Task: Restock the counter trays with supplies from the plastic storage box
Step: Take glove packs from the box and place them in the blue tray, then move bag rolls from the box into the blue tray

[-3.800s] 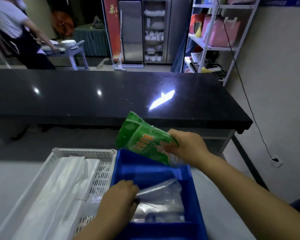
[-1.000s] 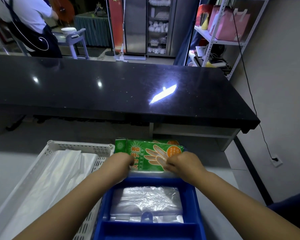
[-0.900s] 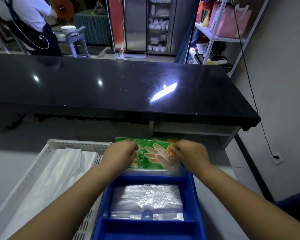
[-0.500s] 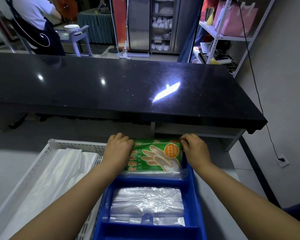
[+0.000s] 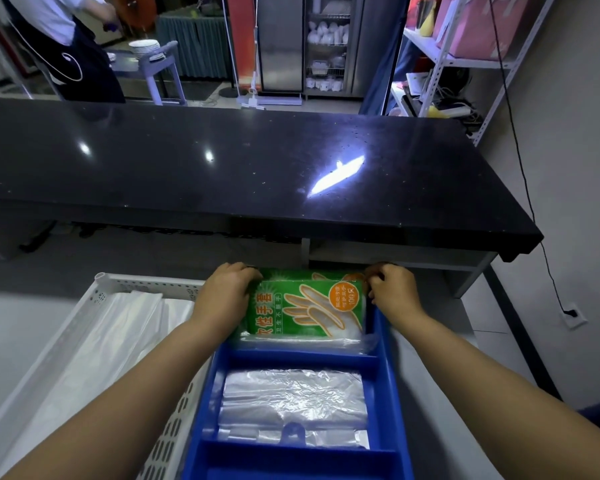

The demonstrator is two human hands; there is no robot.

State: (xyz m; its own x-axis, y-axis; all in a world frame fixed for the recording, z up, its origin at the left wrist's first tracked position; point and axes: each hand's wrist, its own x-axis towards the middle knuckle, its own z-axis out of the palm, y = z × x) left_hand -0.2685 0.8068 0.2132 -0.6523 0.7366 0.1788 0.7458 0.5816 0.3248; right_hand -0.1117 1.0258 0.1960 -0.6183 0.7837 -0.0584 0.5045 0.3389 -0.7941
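Blue divided tray [image 5: 302, 359] lies before us, its twelve-o'clock compartment receiving the green disposable-glove pack [image 5: 305, 306]. Our left hand [image 5: 227, 289] grips the pack's nine-o'clock edge and our right hand [image 5: 392, 289] pinches its three-o'clock corner. We judge we're seating it; next, press flat and release.

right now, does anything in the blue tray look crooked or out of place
Nothing serious. The glove packet lies flat in the blue tray's far compartment, held at its far corners by the left hand and right hand. Clear plastic pokes out under its near right corner.
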